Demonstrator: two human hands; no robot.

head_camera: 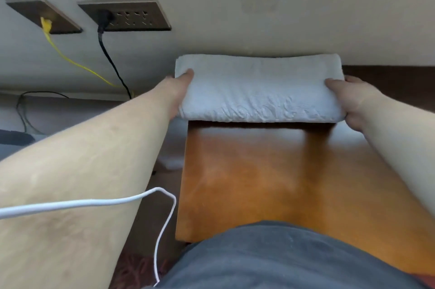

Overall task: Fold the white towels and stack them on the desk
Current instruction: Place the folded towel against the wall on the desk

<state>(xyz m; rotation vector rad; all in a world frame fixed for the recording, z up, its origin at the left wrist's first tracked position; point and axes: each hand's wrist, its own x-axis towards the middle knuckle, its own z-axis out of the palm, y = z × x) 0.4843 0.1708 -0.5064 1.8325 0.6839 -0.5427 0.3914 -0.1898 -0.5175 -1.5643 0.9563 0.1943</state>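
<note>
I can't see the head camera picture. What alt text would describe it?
Two bare hands, left hand and right hand, grip the ends of a folded white towel at the far edge of a wooden desk by a wall. On the left, a yellow cable and a black cable hang from wall sockets.

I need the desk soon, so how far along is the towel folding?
Done: the white terry towel is already folded into a thick rectangle. In hand: the left hand and right hand grip its two ends, holding it at the far end of the orange-brown wooden desk by the wall. Left: setting it down. No other towels or stack are in view.
</note>
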